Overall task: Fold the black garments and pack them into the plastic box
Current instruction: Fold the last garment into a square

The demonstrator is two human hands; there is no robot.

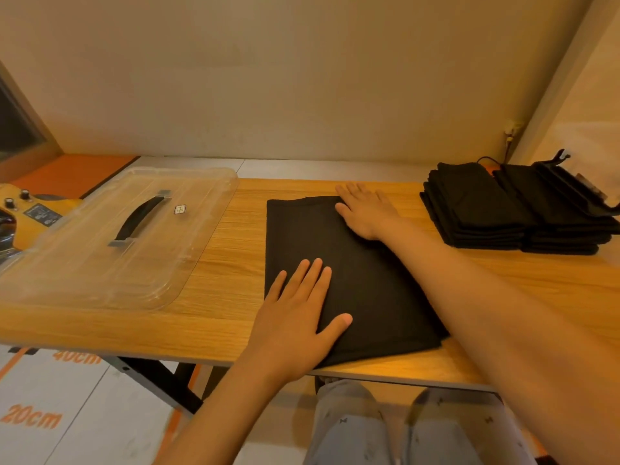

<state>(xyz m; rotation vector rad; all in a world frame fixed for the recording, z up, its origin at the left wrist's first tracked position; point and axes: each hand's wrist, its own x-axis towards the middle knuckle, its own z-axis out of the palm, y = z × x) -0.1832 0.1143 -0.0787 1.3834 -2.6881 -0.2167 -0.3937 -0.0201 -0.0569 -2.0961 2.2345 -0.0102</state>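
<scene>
Both of our hands lie flat on a black fabric garment (369, 280), already folded into a tall rectangle in the middle of a light wooden surface (228, 297). Our left hand (295, 313) presses the near left corner, fingers straight and slightly spread, thumb stretched out across the cloth. Our right hand (365, 209) reaches to the far right corner, also open and flat, palm down, gripping nothing. We judge this to be smoothing and pinning: holding opposite corners keeps the fold from springing open and pushes out creases before the next fold or the lift. To our left, a clear plastic box with a curved black handle on its lid (67, 263) sits with part of it overhanging the near edge; the lid looks closed, and we cannot tell what is inside. It lies near the garment but apart from it, within easy reach for packing. To our right, well apart, two stacks of folded black garments (476, 209) stand side by side, with a black clip hanger (577, 186) resting on the farther one.
</scene>
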